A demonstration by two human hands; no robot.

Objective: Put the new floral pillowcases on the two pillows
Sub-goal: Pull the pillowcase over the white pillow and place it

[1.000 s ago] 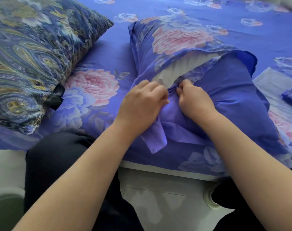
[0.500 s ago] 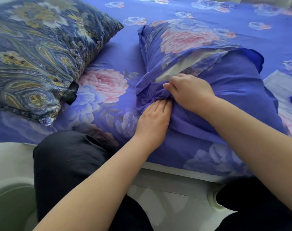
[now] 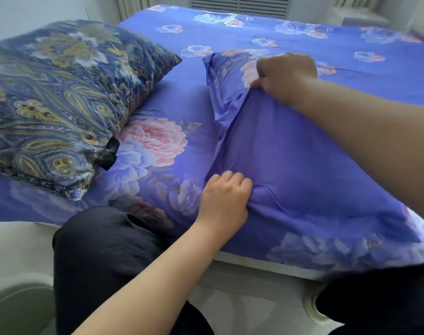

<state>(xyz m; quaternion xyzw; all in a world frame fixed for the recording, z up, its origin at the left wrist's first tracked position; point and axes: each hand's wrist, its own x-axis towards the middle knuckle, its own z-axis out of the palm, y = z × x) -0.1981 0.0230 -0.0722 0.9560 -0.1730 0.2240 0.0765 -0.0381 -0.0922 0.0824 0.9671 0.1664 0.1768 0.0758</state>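
The right hand [image 3: 284, 76] is motion-blurred, its fingertips buried in the floral pillowcase [image 3: 290, 151], which hides the pillow inside completely, while the paisley pillow [image 3: 61, 97] runs off the left edge.

Upper left of the frame: a pillow [image 3: 61, 100] in dark navy paisley with gold and white flowers, a black tab at its edge; centre right: a pillowcase [image 3: 303, 165] in plain violet-blue with pink peonies at its top; beneath, a bedsheet [image 3: 157, 146] of the same violet-blue with pink and pale blue peonies; bottom: black trousers [image 3: 104, 250].
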